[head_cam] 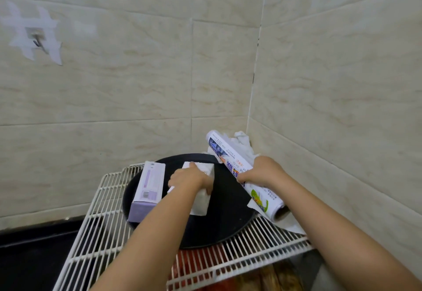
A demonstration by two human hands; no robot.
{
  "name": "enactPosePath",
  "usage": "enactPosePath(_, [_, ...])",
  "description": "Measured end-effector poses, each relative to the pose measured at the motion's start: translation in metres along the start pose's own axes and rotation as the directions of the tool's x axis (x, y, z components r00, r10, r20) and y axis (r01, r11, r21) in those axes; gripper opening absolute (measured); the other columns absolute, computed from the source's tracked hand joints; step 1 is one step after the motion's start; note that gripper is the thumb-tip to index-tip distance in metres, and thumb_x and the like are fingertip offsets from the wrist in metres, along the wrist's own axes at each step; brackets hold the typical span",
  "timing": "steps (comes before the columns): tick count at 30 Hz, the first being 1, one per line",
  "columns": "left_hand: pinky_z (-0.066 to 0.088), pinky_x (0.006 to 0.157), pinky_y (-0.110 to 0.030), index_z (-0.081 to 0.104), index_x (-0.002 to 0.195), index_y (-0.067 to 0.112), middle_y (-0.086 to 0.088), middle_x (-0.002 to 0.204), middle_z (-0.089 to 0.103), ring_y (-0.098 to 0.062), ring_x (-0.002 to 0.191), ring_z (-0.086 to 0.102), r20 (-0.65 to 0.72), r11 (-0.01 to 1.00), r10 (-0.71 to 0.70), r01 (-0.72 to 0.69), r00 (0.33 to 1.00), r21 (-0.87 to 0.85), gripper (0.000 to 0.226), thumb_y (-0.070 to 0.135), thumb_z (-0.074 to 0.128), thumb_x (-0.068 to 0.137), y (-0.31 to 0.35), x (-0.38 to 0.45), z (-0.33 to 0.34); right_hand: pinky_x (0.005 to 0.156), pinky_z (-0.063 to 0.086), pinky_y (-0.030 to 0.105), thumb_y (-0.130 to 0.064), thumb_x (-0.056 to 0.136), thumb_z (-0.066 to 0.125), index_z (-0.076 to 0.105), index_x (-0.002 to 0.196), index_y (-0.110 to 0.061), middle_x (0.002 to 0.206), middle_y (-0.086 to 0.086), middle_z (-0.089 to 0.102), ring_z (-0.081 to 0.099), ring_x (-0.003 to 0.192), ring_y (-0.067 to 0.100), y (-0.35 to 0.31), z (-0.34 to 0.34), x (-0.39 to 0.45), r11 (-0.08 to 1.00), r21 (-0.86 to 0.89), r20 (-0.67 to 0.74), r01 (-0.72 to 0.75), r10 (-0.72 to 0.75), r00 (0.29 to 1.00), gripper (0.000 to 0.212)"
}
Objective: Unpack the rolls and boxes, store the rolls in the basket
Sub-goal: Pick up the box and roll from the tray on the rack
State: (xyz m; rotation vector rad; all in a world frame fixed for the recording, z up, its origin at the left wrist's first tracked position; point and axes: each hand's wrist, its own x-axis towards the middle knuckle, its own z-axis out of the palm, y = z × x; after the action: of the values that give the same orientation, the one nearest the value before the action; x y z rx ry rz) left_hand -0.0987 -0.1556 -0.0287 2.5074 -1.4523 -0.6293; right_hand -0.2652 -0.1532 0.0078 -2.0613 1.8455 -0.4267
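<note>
White wire rack (109, 190) carries a round black pan (226, 213), the landmark for all else.

Left hand (190, 180): grip curled over a white box (201, 201) lying on the pan's middle. Right hand (262, 171): grip wrapped round a printed roll (230, 160) slanting over the pan's right edge, its open core end toward the camera. A purple box (148, 190) lies on the pan's left edge, untouched.

Step, as judged: unpacking, with items being lifted off the pan. No basket in view; the next move calls for finding it and carrying the roll there.

Crumpled white paper (242, 142) sits behind the pan in the corner. Beige tiled walls (137, 74); a taped hook (36, 39) up left of the pan. Dark worktop (34, 252) lies below the rack.
</note>
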Motion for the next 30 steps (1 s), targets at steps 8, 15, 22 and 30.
enactPosePath(8, [0.047, 0.095, -0.040, 0.030, 0.135, 0.012, -0.014, 0.131, 0.049, -0.034, 0.118, 0.048, -0.138, 0.919, 0.183, -0.219, 0.973, -0.329, 0.086, 0.026, 0.076, 0.064, -0.017, -0.013, -0.061, 0.044, 0.034, 0.022, -0.035, 0.066, 0.067, 0.054, 0.085, -0.012, 0.068, -0.002, 0.051, 0.055, 0.067, 0.020, -0.015, -0.006, -0.029, 0.999, 0.020, -0.106, -0.046, 0.048, 0.993, 0.033])
enactPosePath(15, [0.043, 0.091, -0.039, 0.029, 0.134, 0.021, -0.018, 0.122, 0.052, -0.037, 0.119, 0.045, -0.512, 0.970, 0.156, -0.228, 0.845, -0.080, 0.086, 0.035, 0.074, 0.063, -0.146, -0.093, -0.147, 0.043, 0.028, 0.023, -0.039, 0.070, 0.067, 0.050, 0.085, -0.012, 0.064, -0.003, 0.047, 0.049, 0.061, 0.020, -0.146, 0.040, -0.102, 0.991, 0.035, -0.183, 0.131, -0.123, 0.975, 0.035])
enactPosePath(22, [0.041, 0.075, -0.032, 0.040, 0.122, 0.015, -0.014, 0.114, 0.056, -0.034, 0.112, 0.048, -0.485, 0.994, -0.082, 0.036, 0.871, -0.103, 0.074, 0.036, 0.074, 0.060, -0.370, -0.160, -0.153, 0.063, 0.037, 0.029, -0.033, 0.070, 0.067, 0.057, 0.106, -0.004, 0.107, 0.017, 0.064, 0.061, 0.095, 0.033, -0.306, 0.161, -0.209, 0.922, -0.030, -0.162, 0.386, -0.385, 0.908, 0.048])
enactPosePath(30, [0.037, 0.094, -0.040, 0.027, 0.135, 0.020, -0.017, 0.126, 0.043, -0.033, 0.119, 0.038, -0.437, 0.895, -0.445, 0.401, 0.782, -0.195, 0.083, 0.041, 0.070, 0.067, -0.565, -0.217, -0.126, 0.072, 0.047, 0.034, -0.032, 0.071, 0.069, 0.044, 0.115, -0.002, 0.116, 0.016, 0.053, 0.058, 0.101, 0.034, -0.423, 0.300, -0.308, 0.806, -0.086, 0.046, 0.586, -0.585, 0.810, 0.059])
